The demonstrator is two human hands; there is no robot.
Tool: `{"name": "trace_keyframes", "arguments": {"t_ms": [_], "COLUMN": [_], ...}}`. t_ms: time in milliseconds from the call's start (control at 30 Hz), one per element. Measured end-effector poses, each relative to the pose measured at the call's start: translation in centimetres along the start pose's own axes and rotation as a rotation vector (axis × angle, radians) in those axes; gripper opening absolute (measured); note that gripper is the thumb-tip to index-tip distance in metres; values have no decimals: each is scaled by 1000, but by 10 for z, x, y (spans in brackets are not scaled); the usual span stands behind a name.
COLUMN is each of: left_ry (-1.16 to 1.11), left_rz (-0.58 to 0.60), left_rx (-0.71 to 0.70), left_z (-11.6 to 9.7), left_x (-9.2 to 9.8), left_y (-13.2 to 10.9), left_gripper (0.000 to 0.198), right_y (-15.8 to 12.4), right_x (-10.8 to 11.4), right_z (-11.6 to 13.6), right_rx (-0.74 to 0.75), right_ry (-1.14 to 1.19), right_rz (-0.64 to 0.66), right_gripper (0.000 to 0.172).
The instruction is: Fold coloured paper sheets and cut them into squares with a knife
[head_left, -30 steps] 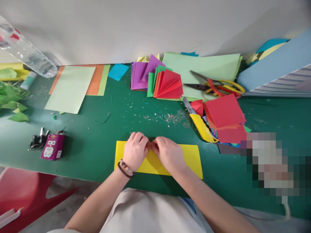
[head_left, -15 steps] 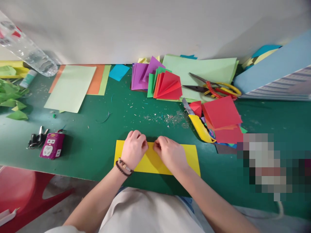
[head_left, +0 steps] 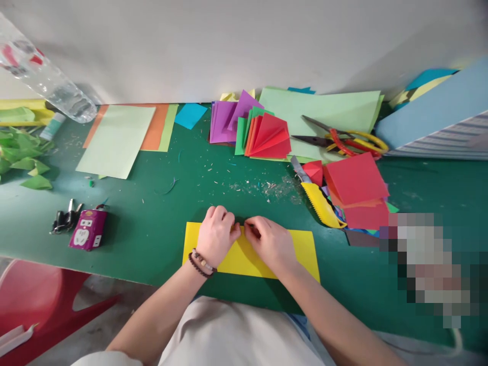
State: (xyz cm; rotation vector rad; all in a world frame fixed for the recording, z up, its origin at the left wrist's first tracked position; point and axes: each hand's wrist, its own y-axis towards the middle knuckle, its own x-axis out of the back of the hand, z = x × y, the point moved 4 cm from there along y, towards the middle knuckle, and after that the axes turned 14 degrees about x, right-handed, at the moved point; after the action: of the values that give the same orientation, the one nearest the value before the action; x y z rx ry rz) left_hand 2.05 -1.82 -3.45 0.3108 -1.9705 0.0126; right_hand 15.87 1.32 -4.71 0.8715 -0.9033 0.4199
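— How are the fingers set?

— The left fingertips [head_left: 221, 213] and right fingertips [head_left: 252, 226] are curled and pressed onto the far part of the yellow paper [head_left: 247, 260], close together with a narrow gap between them. The paper appears to be pinched, though how firmly cannot be told.

— And further out?

— The left hand [head_left: 215, 238] and right hand [head_left: 270, 243] are held just either side of the paper's middle. A slanted fold can be made out in the paper, which is laid on a green mat [head_left: 152, 249], near its front edge. A beaded bracelet [head_left: 201, 264] is worn on the left wrist.

— What could go wrong from here?

— The fold could be set crooked if the paper is shifted under uneven finger pressure. It could be dented if it is dragged over the paper scraps [head_left: 267, 189] scattered beyond it. A tear could be caused if it is slid right into the yellow toothed scraper [head_left: 322, 206].
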Motion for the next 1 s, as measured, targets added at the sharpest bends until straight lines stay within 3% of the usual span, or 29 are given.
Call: {"name": "trace_keyframes", "arguments": {"t_ms": [667,800,1000], "left_ry": [-37,-23,-52], "left_rz": [2,-36,-30], "left_rx": [8,52,73], "left_z": [10,17,14], "left_x": [12,22,26], "left_y": [0,-12,-38], "left_gripper": [24,17,22], "right_y": [-2,-5,-24], "right_x": [1,6,20], "right_z": [0,5,10], "right_rx": [-15,-1,21], "right_ry": [42,3,-45], "right_rz": [18,50,92], "right_gripper": [18,18,22]}}
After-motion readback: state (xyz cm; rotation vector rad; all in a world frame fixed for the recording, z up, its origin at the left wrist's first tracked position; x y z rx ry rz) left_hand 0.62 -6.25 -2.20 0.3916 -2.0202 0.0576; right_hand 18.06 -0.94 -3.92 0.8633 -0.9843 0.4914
